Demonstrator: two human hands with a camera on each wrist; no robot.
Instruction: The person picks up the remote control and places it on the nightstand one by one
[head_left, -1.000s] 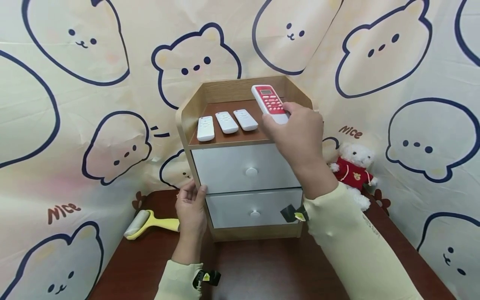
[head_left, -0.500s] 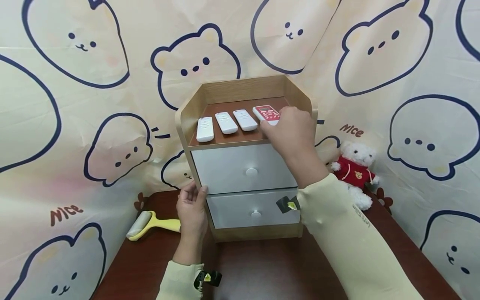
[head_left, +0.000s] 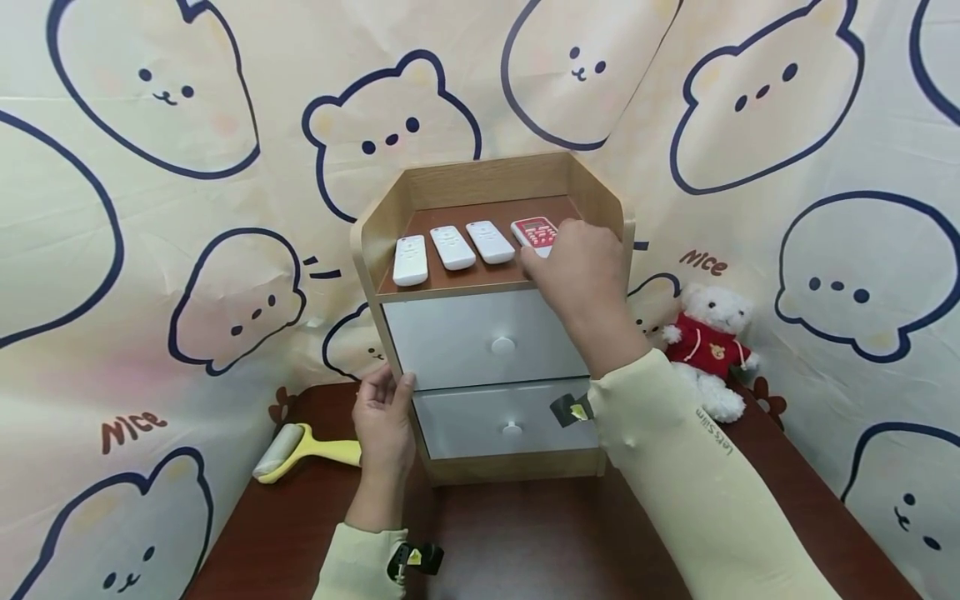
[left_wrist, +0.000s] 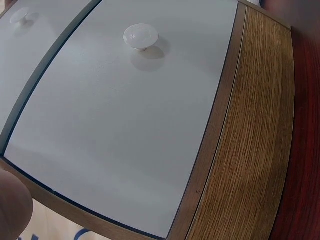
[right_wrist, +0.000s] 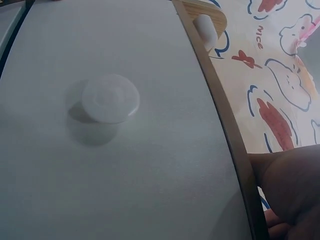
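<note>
On the top shelf of a small wood-edged cabinet [head_left: 487, 162], my right hand [head_left: 585, 267] holds a white remote control with a red keypad [head_left: 536, 233] between thumb and fingers. The remote lies low against the shelf; its near right part is hidden by the hand. To its left lie three white remote controls [head_left: 410, 260] in a row. My left hand [head_left: 384, 425] rests at the cabinet's left side, thumb on the front edge and fingers loosely bent. In the left wrist view a fingertip [left_wrist: 14, 205] shows beside that edge.
Two white drawers with round knobs [head_left: 503, 344] front the cabinet, both pushed in. A yellow-handled lint roller [head_left: 307, 448] lies on the dark red table [head_left: 247, 542] at left. A white teddy bear in a red hoodie [head_left: 708, 342] sits at right. Patterned cloth hangs behind.
My right hand has lowered the red-and-white remote from above onto the shelf, beside the white ones, and turned it slightly there. The left hand keeps its place.
</note>
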